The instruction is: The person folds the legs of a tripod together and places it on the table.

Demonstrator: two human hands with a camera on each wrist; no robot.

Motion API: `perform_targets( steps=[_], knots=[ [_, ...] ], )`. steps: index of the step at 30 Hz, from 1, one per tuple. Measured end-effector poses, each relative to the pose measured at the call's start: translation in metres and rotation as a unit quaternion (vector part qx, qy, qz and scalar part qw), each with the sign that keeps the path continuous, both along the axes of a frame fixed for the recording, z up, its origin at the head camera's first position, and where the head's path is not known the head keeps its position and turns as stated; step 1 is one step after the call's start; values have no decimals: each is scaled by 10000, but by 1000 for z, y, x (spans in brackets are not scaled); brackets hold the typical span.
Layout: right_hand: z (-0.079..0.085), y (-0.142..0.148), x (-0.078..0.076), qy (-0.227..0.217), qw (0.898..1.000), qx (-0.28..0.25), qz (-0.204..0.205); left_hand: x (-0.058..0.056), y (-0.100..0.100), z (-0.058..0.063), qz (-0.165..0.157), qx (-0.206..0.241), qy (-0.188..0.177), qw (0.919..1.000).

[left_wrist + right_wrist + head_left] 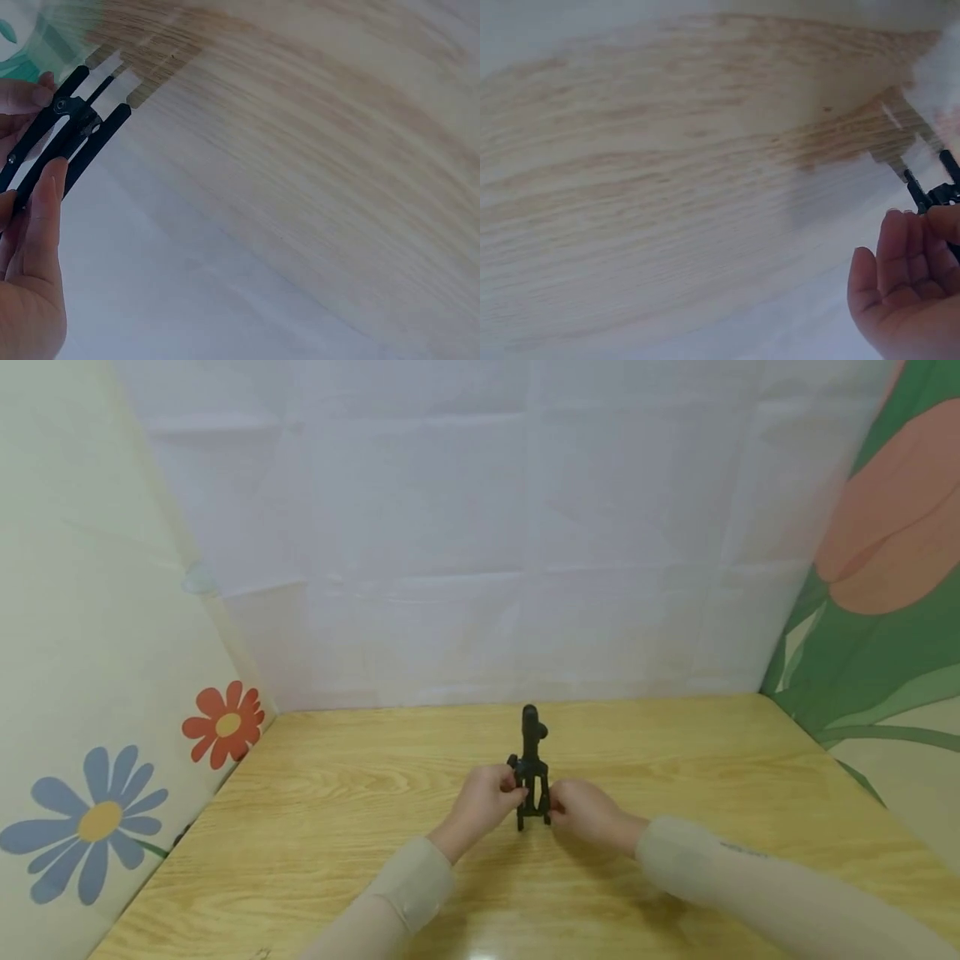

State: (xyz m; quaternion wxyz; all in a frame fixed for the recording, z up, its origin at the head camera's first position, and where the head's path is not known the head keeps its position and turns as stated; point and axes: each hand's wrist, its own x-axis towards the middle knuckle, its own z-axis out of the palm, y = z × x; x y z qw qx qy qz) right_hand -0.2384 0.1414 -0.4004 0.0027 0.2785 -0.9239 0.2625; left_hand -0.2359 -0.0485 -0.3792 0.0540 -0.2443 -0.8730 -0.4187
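Black jointed stand (530, 743) sits feet-down on the table (337, 827), left hand (483, 797) pinching one side, right hand (588, 814) with its grip closed on the other; likely light, stiff, best held by the slim legs (101, 146).

Head view high, wrist views close

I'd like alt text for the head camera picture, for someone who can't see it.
A person's left hand and right hand hold a black, legged stand between them at a wood-grain table. Behind is a creased white sheet; flower designs decorate both sides.
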Motion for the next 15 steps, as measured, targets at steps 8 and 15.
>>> perform_targets(
  steps=[8,15],
  knots=[
    [-2,3,-5,-30,9992,-203,353,-3,-4,-2,-137,13,123,9998],
    [-4,8,-17,-97,9969,-251,738,-5,-5,-4,-152,44,85,9998]
  ],
)
